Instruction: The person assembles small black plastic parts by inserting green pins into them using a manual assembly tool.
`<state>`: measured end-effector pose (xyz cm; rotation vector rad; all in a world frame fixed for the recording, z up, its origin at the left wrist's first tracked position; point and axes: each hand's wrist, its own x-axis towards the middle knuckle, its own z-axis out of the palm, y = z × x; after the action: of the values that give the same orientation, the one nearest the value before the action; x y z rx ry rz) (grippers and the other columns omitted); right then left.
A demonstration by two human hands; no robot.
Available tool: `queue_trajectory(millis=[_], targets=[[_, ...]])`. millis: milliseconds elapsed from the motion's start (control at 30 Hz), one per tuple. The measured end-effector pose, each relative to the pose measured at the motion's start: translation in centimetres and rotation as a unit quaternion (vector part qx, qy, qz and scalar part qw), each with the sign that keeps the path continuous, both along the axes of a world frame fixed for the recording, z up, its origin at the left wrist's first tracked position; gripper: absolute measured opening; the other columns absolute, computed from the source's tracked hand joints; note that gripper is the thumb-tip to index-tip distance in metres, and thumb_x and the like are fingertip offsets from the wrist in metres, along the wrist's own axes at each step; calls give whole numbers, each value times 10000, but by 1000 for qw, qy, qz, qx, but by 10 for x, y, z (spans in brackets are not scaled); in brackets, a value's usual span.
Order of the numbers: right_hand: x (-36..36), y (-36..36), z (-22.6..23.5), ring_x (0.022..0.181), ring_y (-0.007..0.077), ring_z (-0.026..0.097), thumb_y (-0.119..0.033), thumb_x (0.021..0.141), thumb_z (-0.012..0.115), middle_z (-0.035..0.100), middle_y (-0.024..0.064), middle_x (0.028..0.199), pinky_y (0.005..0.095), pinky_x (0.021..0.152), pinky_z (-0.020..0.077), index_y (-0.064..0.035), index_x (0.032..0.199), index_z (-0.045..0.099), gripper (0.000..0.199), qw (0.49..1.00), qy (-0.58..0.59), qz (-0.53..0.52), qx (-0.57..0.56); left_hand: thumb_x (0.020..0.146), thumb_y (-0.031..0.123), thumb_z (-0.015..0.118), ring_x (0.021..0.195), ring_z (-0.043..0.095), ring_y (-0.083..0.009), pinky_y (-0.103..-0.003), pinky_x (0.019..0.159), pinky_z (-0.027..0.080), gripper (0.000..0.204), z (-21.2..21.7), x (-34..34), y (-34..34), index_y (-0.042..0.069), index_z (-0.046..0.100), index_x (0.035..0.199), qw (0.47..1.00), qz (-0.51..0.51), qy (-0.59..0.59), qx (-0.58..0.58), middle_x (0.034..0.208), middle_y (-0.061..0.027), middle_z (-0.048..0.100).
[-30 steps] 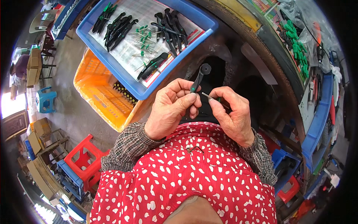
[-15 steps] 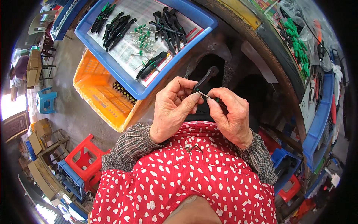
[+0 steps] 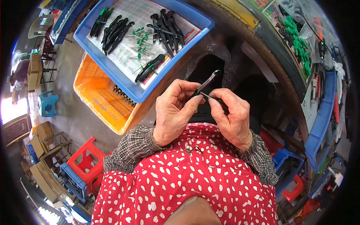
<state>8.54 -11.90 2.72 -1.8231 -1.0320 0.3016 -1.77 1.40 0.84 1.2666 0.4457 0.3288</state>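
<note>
Pinched in my left hand (image 3: 174, 112) is a slim black handle-like piece (image 3: 211, 79), its rounded end tilted up and away from me. My right hand (image 3: 231, 114) grips a thin metal pin (image 3: 206, 95) between thumb and fingers. The pin's tip meets the black piece by my left thumb; whether it has gone in, I cannot tell. Beyond my left hand, a blue tray (image 3: 101, 65) holds bunches of similar black pieces (image 3: 116, 33) and a scatter of green-headed metal pins (image 3: 139, 56).
Below the blue tray is an orange crate (image 3: 97, 107) lined with clear plastic. A red stool (image 3: 87, 159) stands to the left, a blue stool (image 3: 47, 103) farther off. Along the right runs a bench with green parts (image 3: 298, 43) and a long blue bin (image 3: 320, 123).
The black piece has turned in my left hand, so its narrow, shiny edge now faces up. Both hands stay almost where they were, still holding the same things.
</note>
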Motion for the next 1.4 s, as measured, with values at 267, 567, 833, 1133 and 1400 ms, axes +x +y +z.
queue_trajectory(millis=[267, 567, 833, 1133, 1400], targets=[[2, -1, 4, 632, 256, 644, 10, 829, 620, 627, 133, 794, 317, 531, 501, 12, 923, 588, 100, 999, -18, -27, 16, 852, -25, 640, 836, 649, -98, -196, 675, 498, 251, 2, 10, -5, -29, 586, 1097, 993, 25, -15, 110, 930, -69, 665], [16, -7, 12, 574, 275, 609, -34, 830, 640, 582, 127, 736, 333, 489, 478, 15, 969, 583, 158, 978, -172, -107, 56, 864, -65, 600, 829, 592, -84, -212, 737, 482, 263, 21, 44, -14, -30, 583, 1124, 949, 24, -60, 310, 947, -40, 612], [48, -14, 29, 589, 315, 606, -17, 815, 638, 583, 133, 729, 364, 495, 470, -5, 941, 588, 136, 960, -189, -185, 87, 808, -35, 634, 826, 655, -322, -345, 706, 519, 297, 33, 99, -28, -11, 601, 1102, 882, 74, -157, 438, 968, -176, 645], [142, 9, 47, 671, 375, 613, -128, 849, 585, 611, 174, 709, 460, 585, 464, -41, 859, 592, 88, 937, -241, -254, 6, 828, -1, 619, 757, 664, -257, -316, 698, 509, 228, 47, 207, -8, -1, 603, 1056, 865, 77, -196, 456, 868, -166, 658], [196, 20, 45, 719, 407, 632, -184, 821, 582, 622, 226, 709, 500, 651, 493, -21, 798, 632, 172, 932, -230, -253, -124, 786, 1, 606, 823, 627, -375, -412, 715, 493, 237, 33, 259, 8, -1, 595, 1023, 835, 46, -168, 522, 894, -206, 640]])
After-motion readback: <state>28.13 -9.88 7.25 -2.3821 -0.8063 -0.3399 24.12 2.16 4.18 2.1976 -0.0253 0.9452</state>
